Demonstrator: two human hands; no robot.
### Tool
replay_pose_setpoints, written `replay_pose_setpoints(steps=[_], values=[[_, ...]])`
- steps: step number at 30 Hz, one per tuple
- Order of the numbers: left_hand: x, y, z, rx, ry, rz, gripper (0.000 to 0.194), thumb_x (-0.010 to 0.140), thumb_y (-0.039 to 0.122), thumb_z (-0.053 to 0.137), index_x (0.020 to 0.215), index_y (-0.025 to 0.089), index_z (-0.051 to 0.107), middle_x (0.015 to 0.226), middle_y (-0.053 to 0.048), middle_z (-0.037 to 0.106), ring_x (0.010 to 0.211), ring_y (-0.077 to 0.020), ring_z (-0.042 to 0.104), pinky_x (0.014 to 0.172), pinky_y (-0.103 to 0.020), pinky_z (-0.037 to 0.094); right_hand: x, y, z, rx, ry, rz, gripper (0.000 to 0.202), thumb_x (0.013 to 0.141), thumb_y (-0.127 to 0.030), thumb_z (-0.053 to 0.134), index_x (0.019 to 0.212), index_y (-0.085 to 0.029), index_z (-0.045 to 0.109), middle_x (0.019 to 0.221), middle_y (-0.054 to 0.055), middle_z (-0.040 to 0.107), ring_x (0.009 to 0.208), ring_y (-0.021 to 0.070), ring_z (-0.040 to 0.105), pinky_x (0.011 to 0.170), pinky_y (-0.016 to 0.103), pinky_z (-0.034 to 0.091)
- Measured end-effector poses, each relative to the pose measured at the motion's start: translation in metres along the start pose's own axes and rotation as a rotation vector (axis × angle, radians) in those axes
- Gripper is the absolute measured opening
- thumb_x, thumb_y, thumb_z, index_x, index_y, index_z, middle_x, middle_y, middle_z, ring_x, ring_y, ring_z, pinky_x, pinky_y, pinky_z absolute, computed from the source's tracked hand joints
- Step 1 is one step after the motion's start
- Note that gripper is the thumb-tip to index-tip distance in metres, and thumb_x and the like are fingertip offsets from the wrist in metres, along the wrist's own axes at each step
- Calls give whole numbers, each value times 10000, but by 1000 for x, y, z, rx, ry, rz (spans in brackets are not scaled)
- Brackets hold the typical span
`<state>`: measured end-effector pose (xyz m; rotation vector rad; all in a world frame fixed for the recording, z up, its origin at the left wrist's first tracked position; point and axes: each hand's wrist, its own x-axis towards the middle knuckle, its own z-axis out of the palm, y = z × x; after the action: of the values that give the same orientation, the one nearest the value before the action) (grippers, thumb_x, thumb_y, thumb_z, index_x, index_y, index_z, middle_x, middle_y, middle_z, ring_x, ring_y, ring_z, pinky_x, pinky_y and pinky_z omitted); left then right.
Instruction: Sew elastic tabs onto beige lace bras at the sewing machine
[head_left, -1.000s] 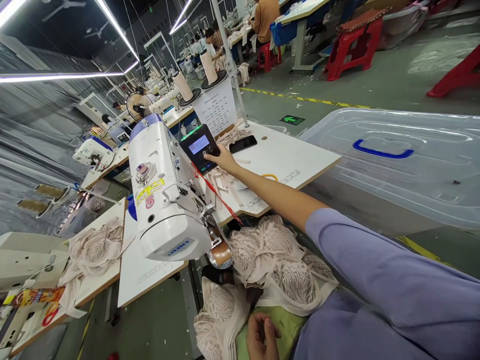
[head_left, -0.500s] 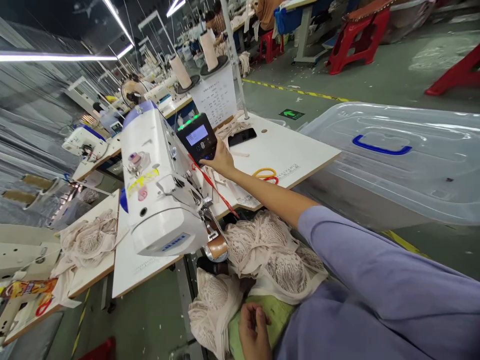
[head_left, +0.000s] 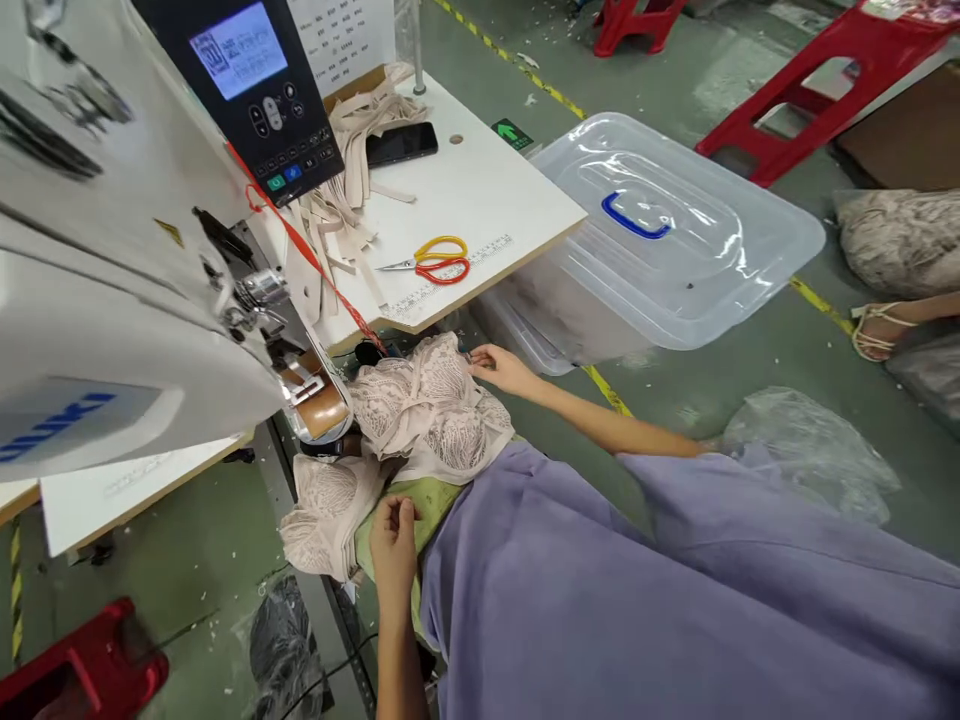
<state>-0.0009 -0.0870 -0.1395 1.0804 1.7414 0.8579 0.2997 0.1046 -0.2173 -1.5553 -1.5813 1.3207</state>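
A pile of beige lace bras (head_left: pixel 457 435) lies over my lap and a green cloth (head_left: pixel 427 500), beside the sewing machine (head_left: pixel 135 330). My right hand (head_left: pixel 506 370) is at the far right edge of the pile, its bent fingertips against the border of a bra. Over the green cloth rests my left hand (head_left: pixel 394 535), fingers curled in with the thumb against them and nothing visible in them. The machine's presser foot (head_left: pixel 304 385) stands over its narrow brown bed, close to the bras. A lit control panel (head_left: pixel 247 90) is on the machine.
On the white table (head_left: pixel 487 190) lie scissors (head_left: pixel 435 262), a phone (head_left: pixel 401 145) and beige fabric strips (head_left: pixel 349 170). A lidded clear plastic bin (head_left: pixel 697 250) stands to the right. Red stools (head_left: pixel 810 90) and plastic bags (head_left: pixel 810 450) are on the floor.
My right hand has left the control panel and come down to the edge of the bras. My view has swung closer to the machine; the left hand stays curled on the green cloth.
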Motion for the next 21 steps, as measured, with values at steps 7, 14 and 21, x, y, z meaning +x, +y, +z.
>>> replay_pose_setpoints(steps=[7,14,21], values=[[41,9,46,187,-52,131,319,942,376,539,1179,172,601,1170,-134,680,1063,-232,659,900,-359,533,-8,80,21,117,-146,244,603,740,-619,753,1196,-235,662,1346,135,642,1237,315,623,1052,467,513],[82,29,92,454,-76,255,423,885,323,642,1262,147,569,1156,-168,646,1137,-328,579,991,-473,435,-11,105,30,184,-204,344,551,784,-689,657,1026,-196,712,1110,111,730,1006,265,685,880,369,568],[50,52,111,542,-248,407,151,941,324,603,927,186,662,1123,-133,661,1114,-297,561,999,-430,402,-24,124,13,182,-191,394,588,739,-701,645,1060,-209,670,1068,123,709,938,228,668,832,343,555]])
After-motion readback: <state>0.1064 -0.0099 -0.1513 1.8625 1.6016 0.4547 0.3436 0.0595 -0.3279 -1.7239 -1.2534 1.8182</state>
